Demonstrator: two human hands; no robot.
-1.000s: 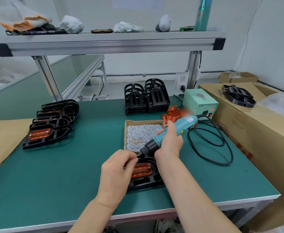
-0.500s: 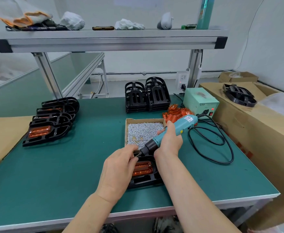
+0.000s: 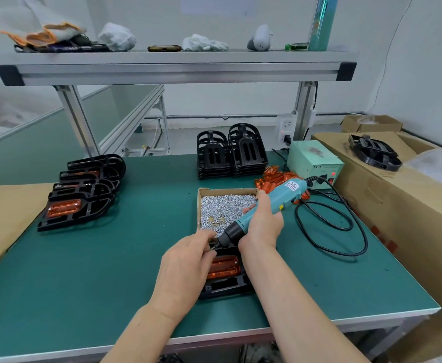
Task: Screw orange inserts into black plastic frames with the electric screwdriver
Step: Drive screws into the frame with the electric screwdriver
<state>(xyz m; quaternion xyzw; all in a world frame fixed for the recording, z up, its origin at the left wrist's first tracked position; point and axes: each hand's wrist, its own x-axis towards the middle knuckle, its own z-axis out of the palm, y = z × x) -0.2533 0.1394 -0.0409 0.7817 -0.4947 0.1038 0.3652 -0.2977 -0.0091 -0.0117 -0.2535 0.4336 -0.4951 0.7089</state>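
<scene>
A black plastic frame [image 3: 227, 286] with an orange insert [image 3: 225, 267] lies on the green table in front of me. My right hand [image 3: 263, 224] grips the teal electric screwdriver [image 3: 280, 199], tilted down to the left. Its bit tip [image 3: 214, 246] meets the fingertips of my left hand [image 3: 185, 265], which pinch something small at the tip, too small to name. My left hand covers the frame's left part.
A cardboard tray of screws [image 3: 225, 205] sits just behind my hands. Loose orange inserts [image 3: 277, 179] lie by the green power box [image 3: 314, 163]. Empty frames [image 3: 231, 153] are stacked at the back, finished frames [image 3: 81, 197] at the left. The black cable [image 3: 345, 226] loops on the right.
My hands and the screwdriver have stayed nearly in place. My left fingertips have closed in a little on the bit tip. The view has shifted slightly.
</scene>
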